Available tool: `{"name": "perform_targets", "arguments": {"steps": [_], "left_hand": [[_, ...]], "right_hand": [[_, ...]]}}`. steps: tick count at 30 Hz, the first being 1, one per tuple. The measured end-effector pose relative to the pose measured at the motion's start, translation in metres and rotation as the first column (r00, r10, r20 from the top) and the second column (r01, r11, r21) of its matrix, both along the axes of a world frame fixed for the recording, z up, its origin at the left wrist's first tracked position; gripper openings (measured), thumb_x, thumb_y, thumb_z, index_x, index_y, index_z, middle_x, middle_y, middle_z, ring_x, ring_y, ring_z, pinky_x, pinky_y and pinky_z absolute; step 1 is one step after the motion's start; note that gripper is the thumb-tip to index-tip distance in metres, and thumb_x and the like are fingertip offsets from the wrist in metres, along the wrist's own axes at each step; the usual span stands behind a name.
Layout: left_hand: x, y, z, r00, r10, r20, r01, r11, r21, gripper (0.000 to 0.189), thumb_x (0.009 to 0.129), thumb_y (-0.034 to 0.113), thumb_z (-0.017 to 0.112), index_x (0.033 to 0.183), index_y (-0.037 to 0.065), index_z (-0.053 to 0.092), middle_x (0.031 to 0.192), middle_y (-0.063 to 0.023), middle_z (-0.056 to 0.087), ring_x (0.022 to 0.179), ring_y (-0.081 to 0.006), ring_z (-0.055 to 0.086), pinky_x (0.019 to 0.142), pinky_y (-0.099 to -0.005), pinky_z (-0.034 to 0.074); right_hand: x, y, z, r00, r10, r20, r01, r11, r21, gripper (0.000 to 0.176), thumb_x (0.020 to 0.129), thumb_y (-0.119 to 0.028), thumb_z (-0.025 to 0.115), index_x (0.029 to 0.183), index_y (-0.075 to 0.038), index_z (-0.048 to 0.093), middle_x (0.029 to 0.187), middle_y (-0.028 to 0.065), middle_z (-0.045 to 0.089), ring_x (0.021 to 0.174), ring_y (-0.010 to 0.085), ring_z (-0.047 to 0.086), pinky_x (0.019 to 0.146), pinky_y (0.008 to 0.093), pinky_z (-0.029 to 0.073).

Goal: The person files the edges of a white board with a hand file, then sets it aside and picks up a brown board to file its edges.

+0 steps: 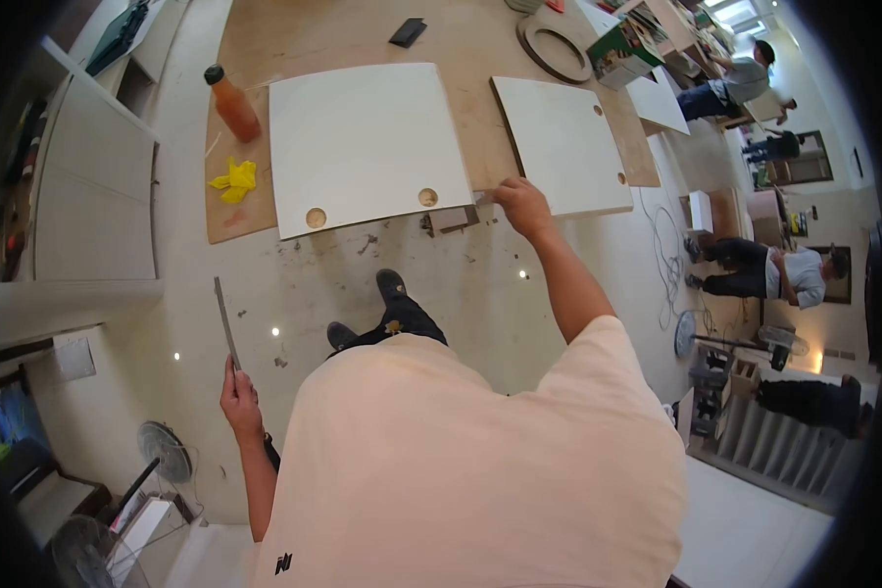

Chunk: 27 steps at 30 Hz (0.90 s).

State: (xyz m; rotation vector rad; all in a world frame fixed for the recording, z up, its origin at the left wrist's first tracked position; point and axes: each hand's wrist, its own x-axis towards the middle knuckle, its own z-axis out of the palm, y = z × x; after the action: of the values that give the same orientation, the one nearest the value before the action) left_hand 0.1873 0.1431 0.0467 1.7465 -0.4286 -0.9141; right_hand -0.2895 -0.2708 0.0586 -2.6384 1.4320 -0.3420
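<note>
So nearest in, lower left of the frame, the left hand (240, 402) is closed round a long thin strip (224, 314). It sticks up out of the fist, long axis running mostly away from the body with the tip tilted a bit left, so it's pretty much crosswise to the near edge of the large white panel (367, 137).

That panel lies flat on the wooden surface (314, 34), upper middle of the frame, two round holes near its close edge. From the left hand it's ahead and to the right; from the right hand (524, 208) it's just off to the left. The right hand is easily the nearer one, right by the panel's near right corner. Its fingertips are bunched at a small pale piece (482, 197), but honestly can't tell if they're pinching it or just touching.

Just beyond that hand, upper right, there's a smaller white panel (563, 137) with a gap between the two. Left of the big one sit a yellow cloth (233, 180) and an orange bottle (235, 113). Farther back there's a ring-shaped roll (521, 41).
</note>
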Motion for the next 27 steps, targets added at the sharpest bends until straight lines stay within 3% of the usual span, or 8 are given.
{"name": "perform_targets", "arguments": {"steps": [1, 2, 5, 8, 11, 14, 20, 27], "left_hand": [[0.0, -0.002, -0.001, 1.0, -0.003, 0.011, 0.003, 1.0, -0.006, 0.047, 0.106, 0.017, 0.051, 0.149, 0.0, 0.044, 0.074, 0.0069, 0.04, 0.06, -0.0022, 0.034, 0.05, -0.0192, 0.03], [-0.002, -0.002, -0.003, 1.0, -0.002, 0.02, 0.002, 1.0, -0.008, 0.047, 0.106, 0.017, 0.051, 0.149, 0.0, 0.045, 0.074, 0.0069, 0.04, 0.06, -0.0022, 0.034, 0.051, -0.0192, 0.03], [-0.012, -0.01, 0.002, 0.999, 0.02, -0.024, -0.02, 1.0, 0.002, 0.048, 0.105, 0.017, 0.053, 0.149, 0.0, 0.045, 0.074, 0.007, 0.041, 0.06, -0.0019, 0.034, 0.051, -0.0188, 0.03], [-0.017, -0.018, 0.004, 1.0, -0.008, -0.015, 0.007, 1.0, -0.009, 0.047, 0.105, 0.017, 0.053, 0.149, 0.001, 0.045, 0.076, 0.0062, 0.043, 0.06, -0.0025, 0.036, 0.051, -0.0186, 0.032], [-0.017, -0.014, 0.0, 0.999, -0.031, 0.018, 0.031, 0.999, -0.021, 0.048, 0.105, 0.018, 0.054, 0.149, -0.001, 0.045, 0.076, 0.0059, 0.044, 0.06, -0.0028, 0.037, 0.052, -0.0185, 0.032], [-0.023, -0.007, 0.0, 0.999, 0.0, 0.048, 0.0, 1.0, -0.007, 0.049, 0.105, 0.018, 0.054, 0.149, -0.002, 0.044, 0.076, 0.0058, 0.044, 0.061, -0.0028, 0.037, 0.053, -0.0184, 0.033], [-0.034, 0.023, -0.011, 0.992, 0.123, -0.021, -0.123, 0.992, -0.001, 0.049, 0.105, 0.018, 0.054, 0.149, -0.002, 0.044, 0.076, 0.0056, 0.044, 0.06, -0.0027, 0.037, 0.051, -0.019, 0.032], [-0.037, 0.045, -0.01, 0.973, 0.226, -0.05, -0.224, 0.973, 0.049, 0.047, 0.105, 0.018, 0.053, 0.148, 0.001, 0.047, 0.075, 0.0061, 0.044, 0.06, -0.003, 0.036, 0.052, -0.0194, 0.032]], "right_hand": [[0.004, 0.003, 0.009, 0.997, -0.072, -0.019, 0.073, 0.996, 0.056, 0.008, 0.086, -0.015, 0.068, 0.092, -0.011, 0.072, 0.106, 0.0046, 0.066, 0.102, 0.0275, 0.063, 0.084, 0.0404, 0.053], [0.015, 0.007, 0.011, 0.998, -0.043, 0.038, 0.044, 0.998, -0.037, 0.011, 0.086, -0.015, 0.069, 0.096, -0.012, 0.072, 0.107, 0.0052, 0.067, 0.102, 0.0282, 0.063, 0.085, 0.0407, 0.053], [0.076, 0.029, 0.006, 0.974, 0.151, 0.17, -0.115, 0.971, -0.208, 0.028, 0.085, -0.016, 0.073, 0.112, -0.014, 0.072, 0.115, 0.0064, 0.066, 0.107, 0.0296, 0.062, 0.091, 0.0418, 0.051], [0.143, 0.045, 0.0, 0.891, 0.416, 0.18, -0.398, 0.908, -0.127, 0.025, 0.085, -0.018, 0.074, 0.109, -0.014, 0.072, 0.114, 0.0046, 0.065, 0.109, 0.0275, 0.06, 0.091, 0.0418, 0.049], [0.192, 0.042, -0.001, 0.902, 0.419, 0.105, -0.426, 0.902, 0.067, 0.024, 0.084, -0.021, 0.076, 0.106, -0.013, 0.071, 0.111, 0.0035, 0.063, 0.109, 0.0257, 0.059, 0.091, 0.0417, 0.048], [0.229, 0.035, 0.0, 0.868, 0.464, 0.177, -0.491, 0.857, 0.159, 0.023, 0.083, -0.024, 0.076, 0.102, -0.013, 0.071, 0.106, 0.004, 0.063, 0.106, 0.0257, 0.06, 0.089, 0.0426, 0.048], [0.295, 0.035, 0.002, 0.837, 0.528, 0.145, -0.547, 0.797, 0.256, 0.024, 0.081, -0.032, 0.078, 0.091, -0.011, 0.072, 0.092, 0.0081, 0.066, 0.089, 0.0297, 0.065, 0.082, 0.0416, 0.051], [0.353, 0.037, 0.021, 0.909, 0.416, -0.014, -0.362, 0.806, 0.467, 0.033, 0.08, -0.04, 0.077, 0.09, -0.008, 0.073, 0.091, 0.0118, 0.071, 0.091, 0.0321, 0.067, 0.08, 0.0423, 0.053]]}}
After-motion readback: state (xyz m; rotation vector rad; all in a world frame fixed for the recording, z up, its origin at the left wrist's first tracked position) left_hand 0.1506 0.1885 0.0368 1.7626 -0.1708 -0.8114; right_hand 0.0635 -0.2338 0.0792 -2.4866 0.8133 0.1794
